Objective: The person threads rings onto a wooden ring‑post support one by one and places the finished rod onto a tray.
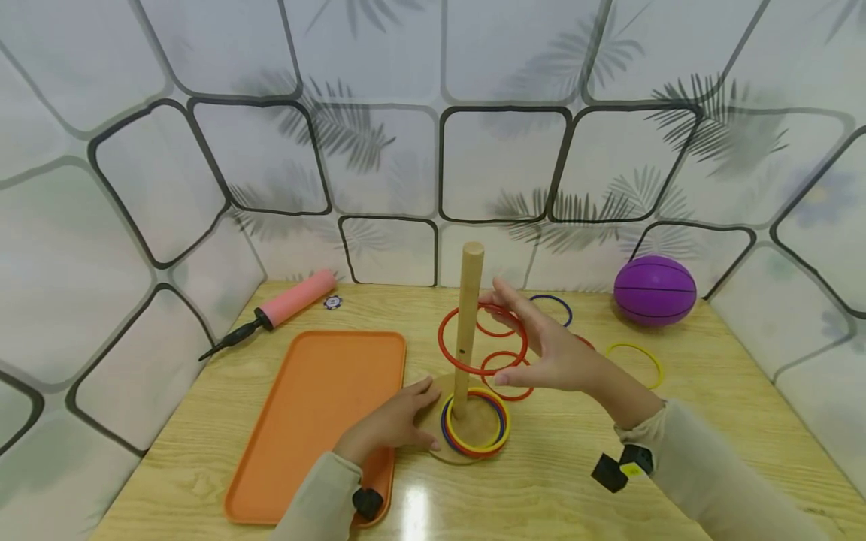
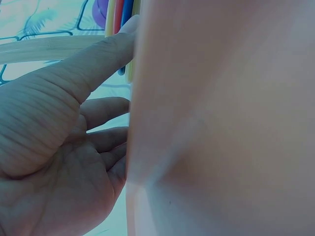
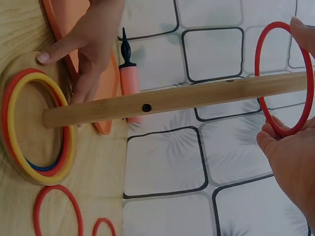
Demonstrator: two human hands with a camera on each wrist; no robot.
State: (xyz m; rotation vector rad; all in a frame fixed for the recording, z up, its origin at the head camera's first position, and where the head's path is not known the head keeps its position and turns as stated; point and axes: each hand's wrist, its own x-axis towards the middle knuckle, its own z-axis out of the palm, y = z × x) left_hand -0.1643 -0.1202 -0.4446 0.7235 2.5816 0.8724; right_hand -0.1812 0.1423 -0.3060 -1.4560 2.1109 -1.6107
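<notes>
Around wooden peg (image 1: 468, 323): red ring (image 1: 482, 340), right hand (image 1: 551, 349) grip at rim.

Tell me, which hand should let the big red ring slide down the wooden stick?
Probably the right hand: it holds the large red plastic ring already circling the upright wooden peg. The left hand rests on the round wooden base.

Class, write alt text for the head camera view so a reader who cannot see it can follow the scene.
A right hand holds a red ring around a wooden peg, partway down. The left hand rests on the peg's round base, where three rings lie stacked. An orange tray lies left; a purple ball sits far right.
</notes>
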